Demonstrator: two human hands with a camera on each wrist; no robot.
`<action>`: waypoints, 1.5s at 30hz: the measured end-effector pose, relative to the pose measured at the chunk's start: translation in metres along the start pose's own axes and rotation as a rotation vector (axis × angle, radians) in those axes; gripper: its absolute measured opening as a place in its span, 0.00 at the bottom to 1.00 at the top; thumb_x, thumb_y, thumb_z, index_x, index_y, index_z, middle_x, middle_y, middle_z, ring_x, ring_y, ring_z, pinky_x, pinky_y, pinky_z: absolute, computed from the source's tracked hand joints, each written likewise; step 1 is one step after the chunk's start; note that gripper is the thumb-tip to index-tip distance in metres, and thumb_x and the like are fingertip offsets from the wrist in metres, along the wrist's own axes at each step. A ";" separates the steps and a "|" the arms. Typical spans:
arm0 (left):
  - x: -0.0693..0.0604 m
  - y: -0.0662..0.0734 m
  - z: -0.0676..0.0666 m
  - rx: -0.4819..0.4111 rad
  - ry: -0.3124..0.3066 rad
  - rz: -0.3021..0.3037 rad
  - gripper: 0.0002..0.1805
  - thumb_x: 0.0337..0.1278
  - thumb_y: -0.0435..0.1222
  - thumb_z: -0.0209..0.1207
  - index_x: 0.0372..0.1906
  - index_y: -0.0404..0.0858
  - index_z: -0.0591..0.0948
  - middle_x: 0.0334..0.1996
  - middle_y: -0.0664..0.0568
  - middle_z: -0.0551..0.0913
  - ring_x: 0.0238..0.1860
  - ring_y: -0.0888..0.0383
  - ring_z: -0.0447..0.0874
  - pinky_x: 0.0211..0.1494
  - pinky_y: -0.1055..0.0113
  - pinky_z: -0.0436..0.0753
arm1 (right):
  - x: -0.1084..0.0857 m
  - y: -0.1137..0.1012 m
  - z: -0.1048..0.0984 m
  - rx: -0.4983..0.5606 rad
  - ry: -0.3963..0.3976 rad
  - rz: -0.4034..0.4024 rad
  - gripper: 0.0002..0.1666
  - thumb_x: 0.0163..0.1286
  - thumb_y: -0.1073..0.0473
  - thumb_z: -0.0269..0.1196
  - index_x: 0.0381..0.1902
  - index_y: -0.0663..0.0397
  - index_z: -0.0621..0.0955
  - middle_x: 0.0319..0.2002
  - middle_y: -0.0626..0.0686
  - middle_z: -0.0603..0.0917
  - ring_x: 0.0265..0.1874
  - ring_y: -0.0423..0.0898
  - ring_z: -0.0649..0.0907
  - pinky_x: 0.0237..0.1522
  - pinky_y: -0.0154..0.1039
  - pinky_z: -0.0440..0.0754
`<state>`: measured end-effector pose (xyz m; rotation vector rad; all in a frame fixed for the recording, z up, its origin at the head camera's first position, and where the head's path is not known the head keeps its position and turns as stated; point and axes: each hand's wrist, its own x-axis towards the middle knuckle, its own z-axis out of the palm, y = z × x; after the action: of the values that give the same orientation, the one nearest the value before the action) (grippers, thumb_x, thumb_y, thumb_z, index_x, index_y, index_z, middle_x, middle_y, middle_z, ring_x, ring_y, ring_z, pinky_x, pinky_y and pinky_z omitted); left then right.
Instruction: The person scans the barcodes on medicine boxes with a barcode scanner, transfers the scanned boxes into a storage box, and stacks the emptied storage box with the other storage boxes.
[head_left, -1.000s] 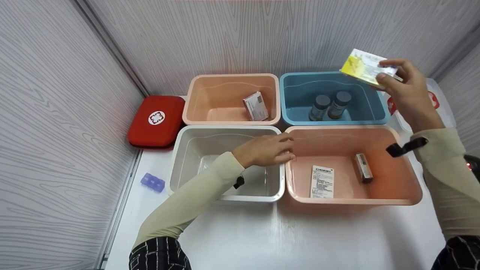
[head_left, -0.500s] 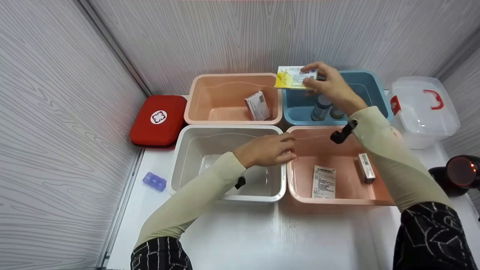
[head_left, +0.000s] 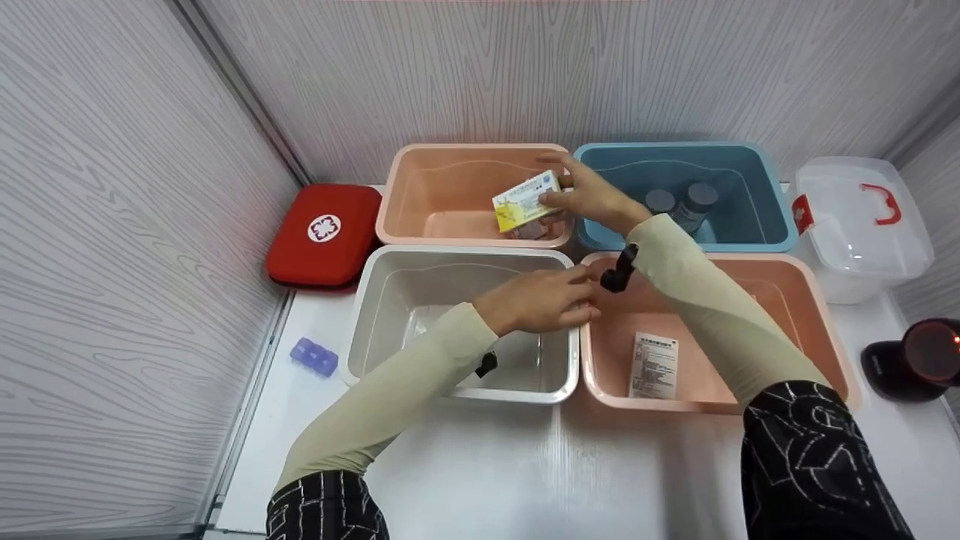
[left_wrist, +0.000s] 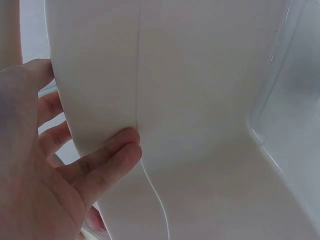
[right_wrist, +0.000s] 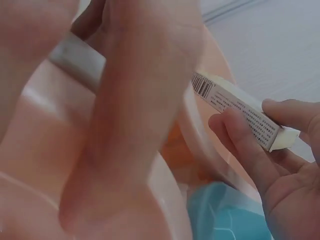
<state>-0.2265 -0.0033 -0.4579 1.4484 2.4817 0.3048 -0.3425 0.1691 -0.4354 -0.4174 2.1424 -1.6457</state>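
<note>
My right hand pinches a white and yellow medicine box over the back left peach bin. In the right wrist view, fingers and thumb hold this box by one end, its barcode side showing. Below it, a smaller medicine box inside that bin is mostly hidden. My left hand rests at the right rim of the white bin. In the left wrist view, the fingers of that hand straddle the bin's wall, two against its inner face.
A blue bin at the back holds two dark-capped bottles. The front right peach bin contains a white printed box. Around them are a red first-aid case, a purple pill case, a clear lidded box and a black device.
My right hand has carried the medicine box leftward from the right side, across the blue bin, then lowered it over the back left peach bin. The left hand stays at the white bin's rim.
</note>
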 end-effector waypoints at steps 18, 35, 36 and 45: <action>0.001 0.002 0.002 -0.013 0.028 0.026 0.24 0.88 0.53 0.49 0.67 0.42 0.82 0.78 0.45 0.72 0.71 0.47 0.81 0.75 0.54 0.79 | -0.057 0.027 -0.017 -0.038 0.040 -0.172 0.28 0.84 0.53 0.64 0.76 0.54 0.76 0.72 0.59 0.79 0.68 0.56 0.83 0.69 0.48 0.84; 0.003 0.003 0.003 -0.023 0.008 0.012 0.24 0.88 0.53 0.46 0.66 0.44 0.81 0.78 0.45 0.71 0.70 0.48 0.80 0.75 0.54 0.79 | -0.184 0.091 -0.050 -0.438 -0.243 -0.019 0.21 0.79 0.61 0.68 0.66 0.57 0.83 0.63 0.62 0.87 0.59 0.60 0.89 0.62 0.48 0.89; 0.002 0.002 0.003 -0.026 0.007 0.009 0.24 0.88 0.54 0.47 0.66 0.44 0.82 0.78 0.45 0.71 0.71 0.48 0.80 0.76 0.53 0.79 | -0.186 0.096 -0.048 -0.466 -0.247 -0.010 0.21 0.78 0.62 0.69 0.66 0.59 0.83 0.63 0.64 0.87 0.59 0.62 0.89 0.62 0.53 0.88; 0.003 0.004 0.001 -0.026 0.010 0.017 0.24 0.87 0.54 0.48 0.67 0.44 0.81 0.78 0.45 0.72 0.72 0.46 0.79 0.77 0.52 0.78 | -0.193 0.125 -0.036 -0.618 -0.348 0.289 0.32 0.75 0.54 0.72 0.74 0.50 0.78 0.68 0.58 0.81 0.64 0.60 0.79 0.68 0.72 0.78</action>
<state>-0.2247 0.0015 -0.4583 1.4626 2.4648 0.3467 -0.1904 0.3228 -0.5225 -0.4952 2.2630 -0.6754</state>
